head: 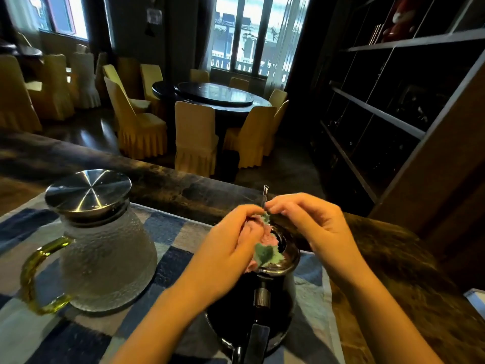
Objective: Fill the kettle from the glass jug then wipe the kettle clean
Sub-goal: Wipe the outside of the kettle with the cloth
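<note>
A dark shiny kettle (pixel 265 292) stands on a blue checked mat in front of me, its handle pointing at me. My left hand (pixel 231 248) is closed around a pink and green cloth (pixel 265 248) pressed on the kettle's lid. My right hand (pixel 312 222) hovers above the far rim, fingertips pinching the cloth's upper edge next to a thin glass tube (pixel 265 195). The textured glass jug (pixel 105 248) with a steel lid and yellow handle stands upright to the left, apart from both hands.
The checked mat (pixel 34 334) lies on a dark marbled counter (pixel 170 179) whose far edge runs behind the kettle. Beyond are a round table (pixel 212 94) with yellow-covered chairs and dark shelves (pixel 393 101) on the right.
</note>
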A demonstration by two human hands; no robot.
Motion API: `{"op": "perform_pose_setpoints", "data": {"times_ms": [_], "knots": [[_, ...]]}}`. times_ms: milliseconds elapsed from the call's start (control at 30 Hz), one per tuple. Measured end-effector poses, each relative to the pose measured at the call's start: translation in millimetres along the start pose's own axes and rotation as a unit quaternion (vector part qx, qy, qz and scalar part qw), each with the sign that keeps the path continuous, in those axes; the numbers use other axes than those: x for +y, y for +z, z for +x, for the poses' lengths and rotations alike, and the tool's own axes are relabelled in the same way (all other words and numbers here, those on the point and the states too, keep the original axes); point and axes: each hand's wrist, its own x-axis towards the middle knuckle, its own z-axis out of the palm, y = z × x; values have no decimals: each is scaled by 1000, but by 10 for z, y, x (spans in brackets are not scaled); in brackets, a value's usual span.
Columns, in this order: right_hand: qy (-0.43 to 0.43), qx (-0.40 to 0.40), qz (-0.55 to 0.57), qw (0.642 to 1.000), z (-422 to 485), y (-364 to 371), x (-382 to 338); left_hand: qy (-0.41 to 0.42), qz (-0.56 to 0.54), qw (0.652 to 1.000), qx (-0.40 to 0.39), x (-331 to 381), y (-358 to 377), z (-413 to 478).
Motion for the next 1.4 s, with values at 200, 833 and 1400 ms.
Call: {"op": "perform_pose_setpoints", "data": {"times_ms": [200,833,1400], "knots": [[120,-55,-40,990,-155,66,197,26,77,996,37,65,-28,-224],[149,-48,60,986,-215,180,250,38,152,984,79,231,137,163],[188,-84,56,977,-189,140,161,-20,129,991,-15,245,200,74]]}}
